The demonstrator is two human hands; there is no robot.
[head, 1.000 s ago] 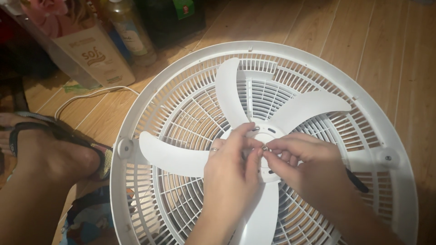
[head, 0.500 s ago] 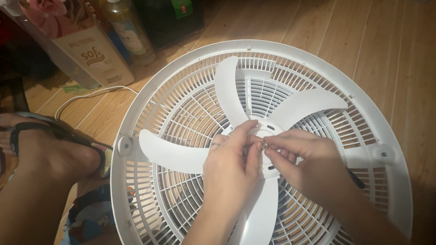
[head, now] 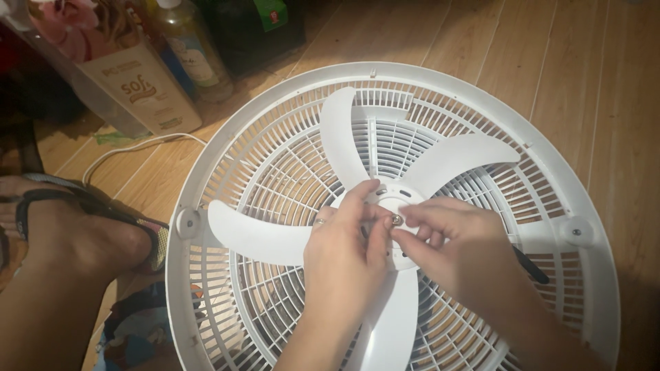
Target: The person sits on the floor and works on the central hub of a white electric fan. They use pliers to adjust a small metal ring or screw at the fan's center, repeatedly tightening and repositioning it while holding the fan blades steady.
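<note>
Both hands met at the hub of the white fan blade (head: 385, 206), frame centre. Left hand (head: 344, 254) and right hand (head: 447, 247) pinched narrow around a small metal nut (head: 397, 220) on the spindle. I judged the blade seated in the rear grille (head: 275, 158) on the wooden floor (head: 536, 55); nut not yet settled, front guard absent.
</note>
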